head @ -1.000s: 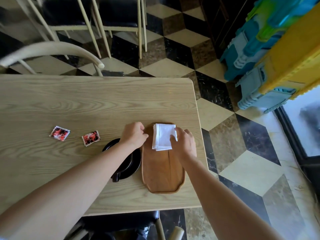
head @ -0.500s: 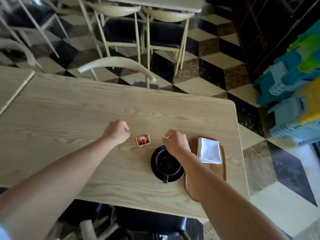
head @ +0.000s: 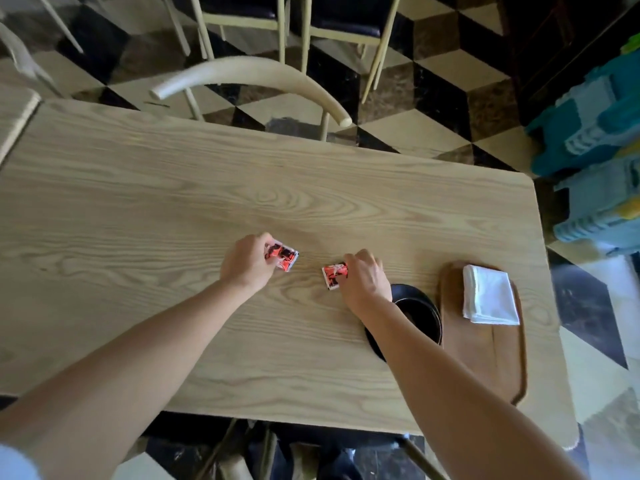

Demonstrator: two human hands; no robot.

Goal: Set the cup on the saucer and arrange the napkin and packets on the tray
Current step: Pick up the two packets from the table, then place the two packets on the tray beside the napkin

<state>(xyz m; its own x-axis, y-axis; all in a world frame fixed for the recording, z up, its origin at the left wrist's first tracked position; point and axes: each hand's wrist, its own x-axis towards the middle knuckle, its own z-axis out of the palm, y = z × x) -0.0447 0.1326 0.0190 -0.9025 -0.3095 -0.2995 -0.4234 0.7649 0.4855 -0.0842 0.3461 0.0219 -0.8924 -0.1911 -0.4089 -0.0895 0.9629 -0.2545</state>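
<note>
My left hand [head: 246,264] pinches a red, black and white packet [head: 283,255] just above the wooden table [head: 173,202]. A second such packet [head: 332,276] is gripped by my right hand [head: 363,280]. To the right, a black cup [head: 420,315] stands on a black saucer [head: 410,292], partly hidden by my right forearm. A brown wooden tray [head: 485,362] lies at the table's right end, with a folded white napkin [head: 490,299] on its far half.
A pale curved chair back [head: 249,76] stands at the table's far edge, with more chairs behind it. Blue and yellow plastic items [head: 595,140] are stacked on the floor to the right. A second table edge [head: 15,109] shows at far left.
Both hands left the napkin and tray and went left to the packets. Each hand has now taken hold of one packet. The camera view swung left.
</note>
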